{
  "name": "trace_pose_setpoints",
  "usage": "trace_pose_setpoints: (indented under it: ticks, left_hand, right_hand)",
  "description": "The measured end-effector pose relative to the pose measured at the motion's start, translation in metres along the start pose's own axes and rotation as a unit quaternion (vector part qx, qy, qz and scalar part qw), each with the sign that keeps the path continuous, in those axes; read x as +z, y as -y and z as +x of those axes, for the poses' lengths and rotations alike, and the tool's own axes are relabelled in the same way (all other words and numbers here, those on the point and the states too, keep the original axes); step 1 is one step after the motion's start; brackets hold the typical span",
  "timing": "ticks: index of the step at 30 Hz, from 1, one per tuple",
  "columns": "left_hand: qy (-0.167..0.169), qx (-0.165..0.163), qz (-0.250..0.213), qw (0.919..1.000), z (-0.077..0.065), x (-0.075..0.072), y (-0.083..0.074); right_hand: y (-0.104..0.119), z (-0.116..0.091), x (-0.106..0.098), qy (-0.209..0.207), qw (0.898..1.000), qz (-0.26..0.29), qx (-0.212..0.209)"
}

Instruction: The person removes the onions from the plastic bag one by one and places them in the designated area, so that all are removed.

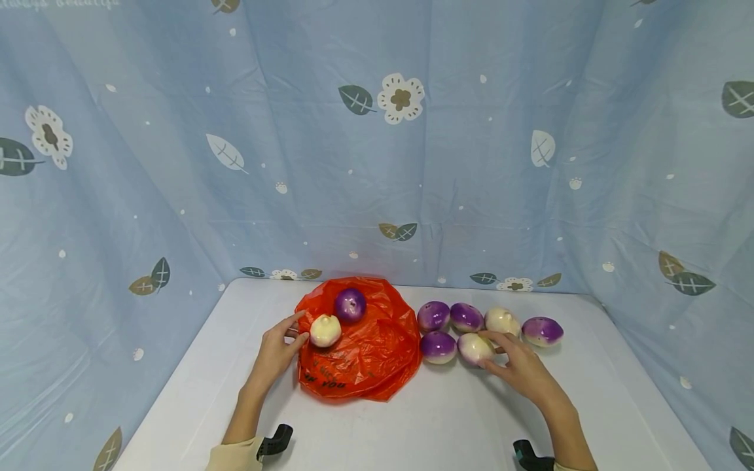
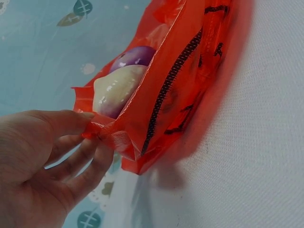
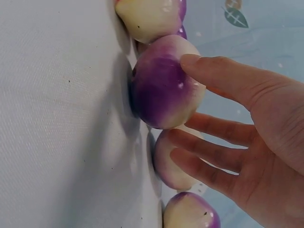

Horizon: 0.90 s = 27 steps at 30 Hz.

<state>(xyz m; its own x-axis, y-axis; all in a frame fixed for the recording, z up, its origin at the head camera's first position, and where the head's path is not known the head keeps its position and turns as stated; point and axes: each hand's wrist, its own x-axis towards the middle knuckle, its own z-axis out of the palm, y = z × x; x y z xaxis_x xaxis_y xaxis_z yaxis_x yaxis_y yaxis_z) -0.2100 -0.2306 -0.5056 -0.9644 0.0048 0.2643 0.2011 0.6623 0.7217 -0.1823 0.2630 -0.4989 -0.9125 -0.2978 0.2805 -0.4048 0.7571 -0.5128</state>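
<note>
A red plastic bag (image 1: pixel 385 356) with black print lies on the white table, its mouth open. On its left rim my left hand (image 1: pixel 278 348) pinches the plastic between thumb and fingers, as the left wrist view (image 2: pixel 52 161) shows. A purple turnip (image 1: pixel 350 305) and a pale turnip (image 1: pixel 325 331) sit within the bag. To the right, my right hand (image 1: pixel 526 371) holds a white-and-purple turnip (image 1: pixel 474 348) in the near row, its thumb on one side and fingers at the other. In the right wrist view this turnip (image 3: pixel 164 90) touches or nearly touches the tabletop.
Several more turnips stand close around the held one: a purple one (image 1: pixel 438 347) on its left, with purple ones (image 1: pixel 433 316) and a pale one (image 1: pixel 502 321) behind. Another purple turnip (image 1: pixel 542 331) sits at the far right. A blue patterned curtain (image 1: pixel 330 163) encloses the table (image 1: pixel 377 435).
</note>
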Motion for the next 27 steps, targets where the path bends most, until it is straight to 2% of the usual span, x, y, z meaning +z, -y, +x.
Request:
trace_pose_setpoints:
  ticks: [14,27]
  left_hand:
    - [-0.005,0.005,0.005,1.0000,-0.001,0.001,0.001]
    - [-0.003,0.001,0.004,1.0000,-0.001,0.002,0.002]
  right_hand:
    - [0.004,0.000,-0.003,0.009,1.000,0.016,-0.001]
    - [0.010,-0.001,-0.007,0.002,1.000,0.006,0.004]
